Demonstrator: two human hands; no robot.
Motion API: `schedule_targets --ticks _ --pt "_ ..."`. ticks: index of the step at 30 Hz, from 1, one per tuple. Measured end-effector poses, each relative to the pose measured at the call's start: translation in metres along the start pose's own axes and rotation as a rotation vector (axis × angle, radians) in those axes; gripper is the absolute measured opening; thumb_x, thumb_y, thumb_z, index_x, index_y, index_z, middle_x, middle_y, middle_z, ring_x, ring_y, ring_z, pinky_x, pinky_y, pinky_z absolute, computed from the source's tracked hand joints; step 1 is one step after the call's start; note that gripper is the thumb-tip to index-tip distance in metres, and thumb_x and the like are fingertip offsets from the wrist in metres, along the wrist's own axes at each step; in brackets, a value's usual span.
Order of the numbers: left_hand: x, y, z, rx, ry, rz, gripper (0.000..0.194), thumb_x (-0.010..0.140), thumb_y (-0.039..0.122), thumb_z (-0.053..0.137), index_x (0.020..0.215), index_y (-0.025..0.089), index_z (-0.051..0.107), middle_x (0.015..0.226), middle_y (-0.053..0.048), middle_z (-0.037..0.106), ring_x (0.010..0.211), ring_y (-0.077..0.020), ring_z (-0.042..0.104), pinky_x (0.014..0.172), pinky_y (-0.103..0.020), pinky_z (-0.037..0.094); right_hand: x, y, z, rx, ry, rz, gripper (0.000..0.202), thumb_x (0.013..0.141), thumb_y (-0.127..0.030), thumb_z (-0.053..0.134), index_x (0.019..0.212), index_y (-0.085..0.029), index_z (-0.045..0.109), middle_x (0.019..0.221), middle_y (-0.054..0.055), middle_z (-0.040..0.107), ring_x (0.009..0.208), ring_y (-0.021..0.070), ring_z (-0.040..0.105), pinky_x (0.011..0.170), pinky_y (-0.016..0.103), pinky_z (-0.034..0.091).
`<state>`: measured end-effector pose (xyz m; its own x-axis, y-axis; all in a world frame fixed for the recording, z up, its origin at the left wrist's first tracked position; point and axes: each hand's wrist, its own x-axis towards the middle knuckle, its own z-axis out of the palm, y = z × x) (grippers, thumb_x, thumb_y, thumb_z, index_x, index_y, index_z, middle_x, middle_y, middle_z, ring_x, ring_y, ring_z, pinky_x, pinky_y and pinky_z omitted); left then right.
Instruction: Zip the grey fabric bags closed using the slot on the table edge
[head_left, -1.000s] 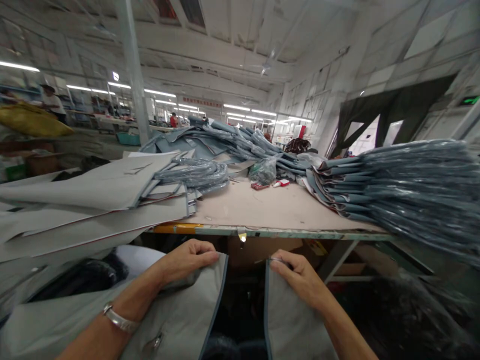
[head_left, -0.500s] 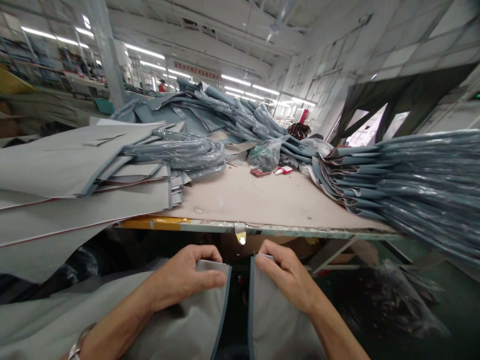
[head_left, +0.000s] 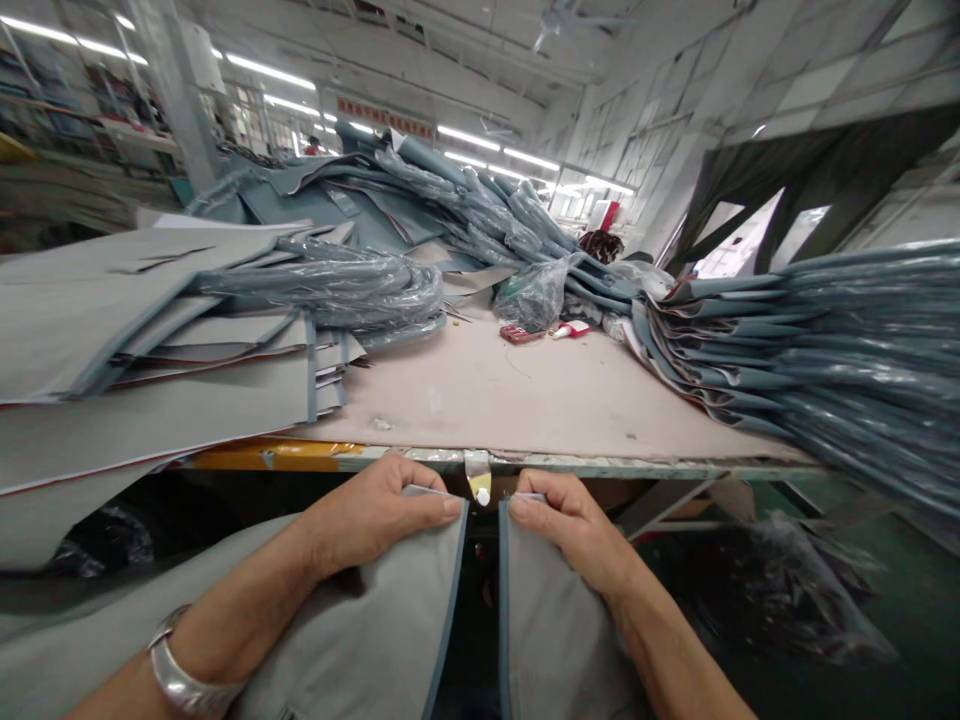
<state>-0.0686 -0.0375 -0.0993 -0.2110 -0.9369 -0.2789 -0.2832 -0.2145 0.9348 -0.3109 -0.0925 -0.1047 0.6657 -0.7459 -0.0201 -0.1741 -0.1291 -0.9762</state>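
Note:
My left hand (head_left: pixel 367 515) is closed on the top corner of a light grey fabric panel (head_left: pixel 397 620) with a blue-grey bound edge. Across a narrow gap, my right hand (head_left: pixel 574 525) pinches the top corner of another grey fabric panel (head_left: pixel 555 620), bound the same way. Both panels hang down in front of me, their bound edges almost parallel. Whether they join lower down is out of sight. Just beyond my fingertips, a small yellow and white piece (head_left: pixel 480 485) is fixed at the table's front edge.
Grey panels (head_left: pixel 187 360) are stacked at the left of the table (head_left: pixel 450 400). Plastic-wrapped blue-grey bundles (head_left: pixel 885 330) lie at the right, with a larger heap (head_left: pixel 420 190) behind. A red box (head_left: pixel 520 334) and a red-and-white bottle (head_left: pixel 571 329) lie mid-table.
Both hands have come up a little, nearer the table's front edge. The left hand's panel edge has shifted slightly right, so the gap between the two bound edges is narrower.

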Motion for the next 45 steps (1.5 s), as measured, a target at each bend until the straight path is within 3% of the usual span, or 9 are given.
schedule_targets --ticks 18,39,45 --pt "0.010 -0.002 0.002 -0.013 -0.052 -0.029 0.043 0.071 0.057 0.072 0.068 0.014 0.067 0.057 0.004 0.047 0.052 -0.0084 0.032 0.045 -0.018 0.024 0.015 0.010 0.001 0.097 -0.112 0.044 0.051 0.082 -0.059 0.071 0.064 -0.018 0.046 0.060 -0.005 0.033 0.058 0.0092 0.025 0.054 0.025 0.018" --pt "0.012 0.004 0.005 -0.016 -0.039 -0.043 0.045 0.071 0.059 0.072 0.071 0.014 0.066 0.059 0.004 0.045 0.055 -0.0092 0.032 0.048 -0.019 0.023 0.021 0.006 0.002 0.071 -0.075 0.046 0.045 0.079 -0.054 0.070 0.063 -0.018 0.048 0.058 -0.006 0.034 0.056 0.0091 0.026 0.052 0.025 0.018" --pt "0.014 0.002 0.006 -0.036 -0.011 -0.041 0.045 0.070 0.058 0.072 0.071 0.014 0.065 0.059 0.005 0.045 0.054 -0.0084 0.031 0.049 -0.019 0.023 0.023 0.004 0.003 0.074 -0.071 0.037 0.052 0.076 -0.061 0.072 0.062 -0.018 0.047 0.058 -0.006 0.033 0.056 0.0090 0.026 0.052 0.025 0.018"
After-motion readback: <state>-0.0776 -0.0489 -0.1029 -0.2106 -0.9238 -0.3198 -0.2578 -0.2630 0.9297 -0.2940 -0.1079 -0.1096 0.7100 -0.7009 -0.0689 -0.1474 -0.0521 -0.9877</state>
